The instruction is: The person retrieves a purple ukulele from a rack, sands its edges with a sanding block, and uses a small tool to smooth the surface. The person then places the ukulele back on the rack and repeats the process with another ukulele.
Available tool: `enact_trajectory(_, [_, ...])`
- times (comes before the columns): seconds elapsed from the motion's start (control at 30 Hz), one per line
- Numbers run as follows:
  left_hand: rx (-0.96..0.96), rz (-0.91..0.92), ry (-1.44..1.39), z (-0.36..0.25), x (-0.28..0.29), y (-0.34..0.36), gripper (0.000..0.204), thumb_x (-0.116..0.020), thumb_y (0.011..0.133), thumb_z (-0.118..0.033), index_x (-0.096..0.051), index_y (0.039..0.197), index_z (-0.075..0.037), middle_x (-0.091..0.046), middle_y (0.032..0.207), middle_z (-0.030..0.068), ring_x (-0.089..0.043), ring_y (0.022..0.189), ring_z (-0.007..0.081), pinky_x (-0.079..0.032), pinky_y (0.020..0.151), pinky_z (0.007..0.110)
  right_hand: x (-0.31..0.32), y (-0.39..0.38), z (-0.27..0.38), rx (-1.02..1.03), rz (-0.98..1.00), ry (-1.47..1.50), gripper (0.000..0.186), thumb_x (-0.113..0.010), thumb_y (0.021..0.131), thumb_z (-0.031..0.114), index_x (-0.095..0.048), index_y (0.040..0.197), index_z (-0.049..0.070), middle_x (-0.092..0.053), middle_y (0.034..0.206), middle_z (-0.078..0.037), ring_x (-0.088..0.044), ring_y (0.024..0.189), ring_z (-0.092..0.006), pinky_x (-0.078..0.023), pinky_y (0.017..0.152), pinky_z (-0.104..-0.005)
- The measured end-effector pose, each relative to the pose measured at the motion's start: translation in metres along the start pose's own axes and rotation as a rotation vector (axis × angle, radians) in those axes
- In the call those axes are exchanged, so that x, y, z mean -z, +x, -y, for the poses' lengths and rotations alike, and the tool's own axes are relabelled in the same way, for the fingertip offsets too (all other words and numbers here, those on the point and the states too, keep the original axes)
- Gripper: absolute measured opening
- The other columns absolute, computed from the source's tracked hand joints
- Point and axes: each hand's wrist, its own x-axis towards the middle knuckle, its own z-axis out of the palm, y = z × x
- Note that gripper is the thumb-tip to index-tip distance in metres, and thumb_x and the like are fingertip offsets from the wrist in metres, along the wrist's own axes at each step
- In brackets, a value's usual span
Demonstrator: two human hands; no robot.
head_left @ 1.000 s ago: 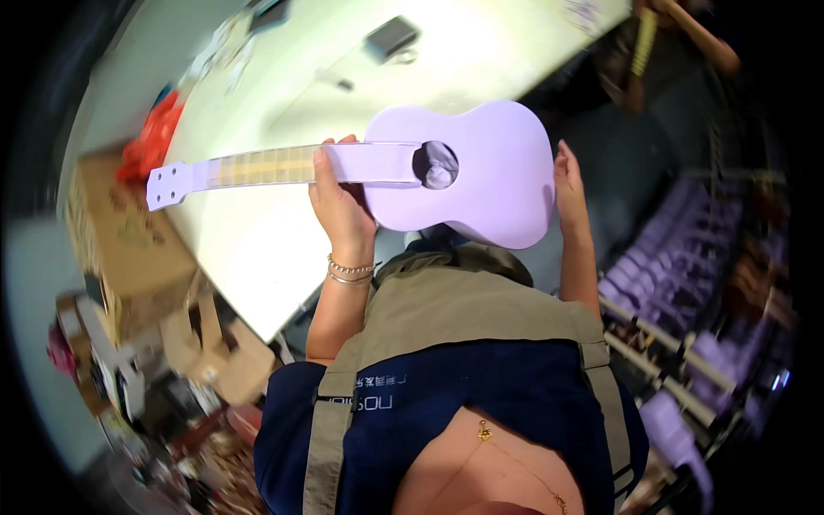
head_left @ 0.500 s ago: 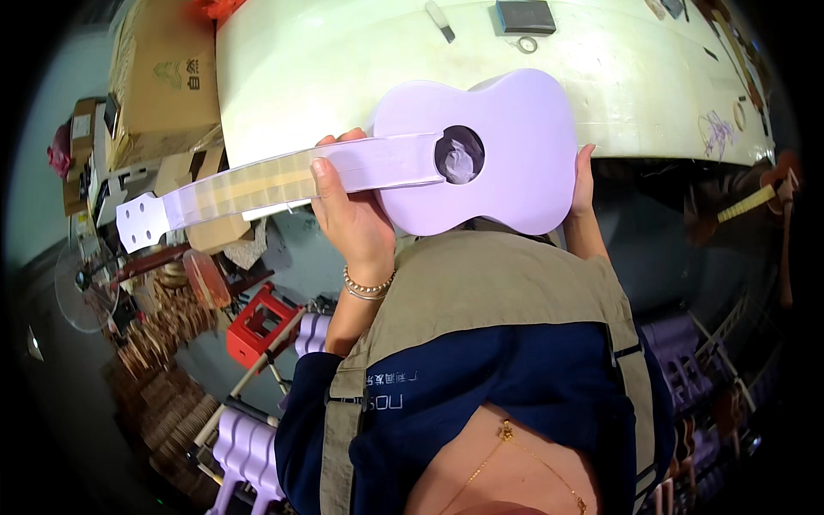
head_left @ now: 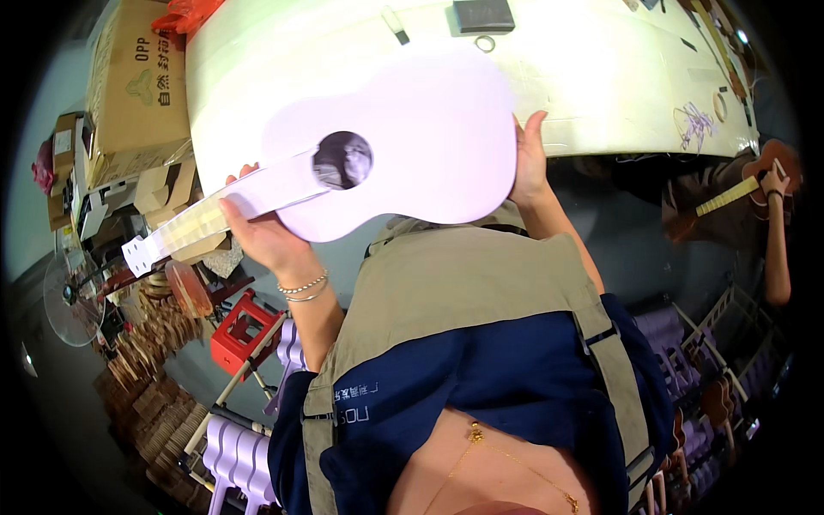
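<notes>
A pale lavender ukulele (head_left: 429, 137) is held tilted over the table's near edge, its neck slanting down to the left. My left hand (head_left: 257, 227) grips the neck near the body, thumb on the front and fingertips showing past the far side; tape strips cover part of the neck. My right hand (head_left: 529, 159) holds the rounded lower end of the body at its right edge, thumb raised, other fingers partly hidden behind it. Crumpled pale material shows inside the sound hole.
A white table (head_left: 601, 69) bears a dark box (head_left: 482, 15), tape rings and small tools. Cardboard boxes (head_left: 133, 86) stand left, a red stool (head_left: 245, 335) lower left, racks of lavender instruments (head_left: 240, 463) low on both sides. Another person's hand (head_left: 772, 180) holds a brown ukulele at right.
The ukulele has moved left and tilted, its headstock lower, both hands moving with it. The view has swung round, squaring the table and bringing more of the other person in.
</notes>
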Motion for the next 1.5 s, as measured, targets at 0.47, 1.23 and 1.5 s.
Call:
enact_trajectory(0.47, [0.114, 0.148, 0.063, -0.014, 0.0, 0.03, 0.048, -0.029, 0.097, -0.039, -0.031, 0.128, -0.003, -0.043, 0.128, 0.0261, -0.043, 0.12, 0.0338, -0.035, 0.102, 0.046, -0.02, 0.005, 0.012, -0.165, -0.093, -0.196, 0.085, -0.007, 0.088, 0.066, -0.03, 0.138, 0.002, -0.043, 0.134, -0.016, -0.042, 0.123, -0.0236, -0.035, 0.101, -0.0347])
enact_trajectory(1.23, [-0.321, 0.677, 0.486, -0.048, -0.018, 0.011, 0.077, -0.052, 0.089, -0.04, -0.013, 0.143, -0.003, -0.046, 0.129, 0.0255, -0.056, 0.106, 0.0225, -0.045, 0.088, 0.031, 0.062, 0.03, -0.001, -0.101, -0.002, -0.592, 0.081, -0.08, 0.066, 0.009, -0.035, 0.133, 0.004, -0.045, 0.129, -0.01, -0.043, 0.12, -0.0211, -0.035, 0.099, -0.037])
enact_trajectory(1.5, [-0.285, 0.496, 0.282, -0.03, -0.007, 0.008, 0.073, -0.036, 0.091, -0.054, -0.001, 0.145, -0.019, -0.036, 0.136, 0.0261, -0.053, 0.109, 0.0223, -0.048, 0.088, 0.035, 0.052, 0.037, -0.021, 0.264, 0.035, -0.734, 0.09, -0.081, 0.063, 0.012, -0.029, 0.137, 0.004, -0.034, 0.14, -0.013, -0.038, 0.126, -0.0219, -0.034, 0.102, -0.0352])
